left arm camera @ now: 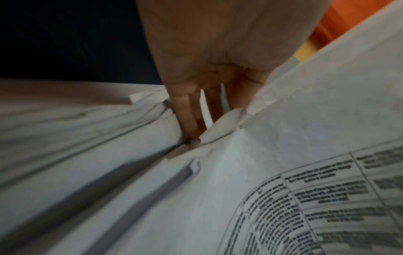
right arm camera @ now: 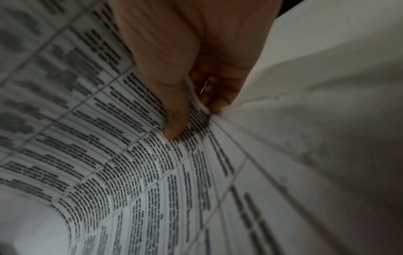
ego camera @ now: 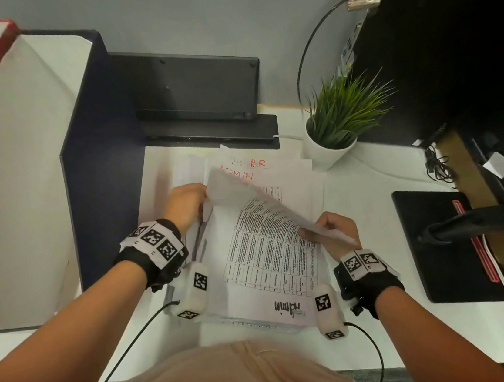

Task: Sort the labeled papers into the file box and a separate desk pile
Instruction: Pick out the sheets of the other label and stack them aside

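Observation:
A stack of printed papers [ego camera: 271, 252] lies mid-desk, its top page a table with "admin" handwritten at the near edge. One white sheet [ego camera: 251, 197] is raised above it at a slant. My left hand [ego camera: 202, 197] grips that sheet's left corner; in the left wrist view its fingers [left arm camera: 189, 119] dip among the paper edges beside the raised sheet [left arm camera: 327, 103]. My right hand [ego camera: 313, 232] pinches the sheet's right edge, thumb [right arm camera: 174, 124] on printed paper [right arm camera: 109, 155]. A second pile [ego camera: 251, 167] with red writing lies behind. The tall white and dark-blue file box [ego camera: 11, 156] stands at the left.
A potted grass plant [ego camera: 337, 123] stands right of the far pile. A black keyboard [ego camera: 193, 87] leans against the partition. A black pad [ego camera: 441, 247] and a dark handle [ego camera: 470, 224] lie at the right, with cables [ego camera: 438, 168] beyond.

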Demonstrator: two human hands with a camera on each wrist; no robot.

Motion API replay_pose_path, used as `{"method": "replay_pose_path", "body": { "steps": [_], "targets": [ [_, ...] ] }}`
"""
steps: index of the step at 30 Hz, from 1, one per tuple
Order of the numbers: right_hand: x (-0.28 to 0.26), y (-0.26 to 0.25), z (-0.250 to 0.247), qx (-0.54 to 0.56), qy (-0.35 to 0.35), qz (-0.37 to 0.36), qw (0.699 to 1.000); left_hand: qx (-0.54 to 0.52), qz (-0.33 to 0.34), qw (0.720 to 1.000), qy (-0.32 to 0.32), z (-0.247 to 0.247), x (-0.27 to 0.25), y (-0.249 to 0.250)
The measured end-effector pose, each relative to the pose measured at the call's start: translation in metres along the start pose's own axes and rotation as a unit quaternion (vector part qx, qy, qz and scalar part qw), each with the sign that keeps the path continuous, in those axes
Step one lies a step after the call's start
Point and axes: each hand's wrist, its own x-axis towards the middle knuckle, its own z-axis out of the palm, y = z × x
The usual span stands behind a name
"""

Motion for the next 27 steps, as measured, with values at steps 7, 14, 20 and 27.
{"method": "replay_pose_path", "body": {
  "steps": [7,14,20,27],
  "targets": [
    [0.009,-0.005,-0.003,0.006,-0.028,0.092,0.995,0.206,-0.104,0.971,0.053,-0.006,0.013,0.000],
    [0.005,0.004,0.004,0.164,0.000,0.103,0.981,0.249,-0.020,0.966,0.063,0.003,0.012,-0.006],
    [0.005,-0.001,0.001,0.231,-0.007,0.159,0.960,0.306,0.100,0.945,0.061,0.004,0.003,-0.014],
    [-0.001,0.001,0.002,-0.083,0.008,-0.029,0.996,0.134,0.206,0.968,0.043,0.006,-0.018,-0.022]
  ]
}}
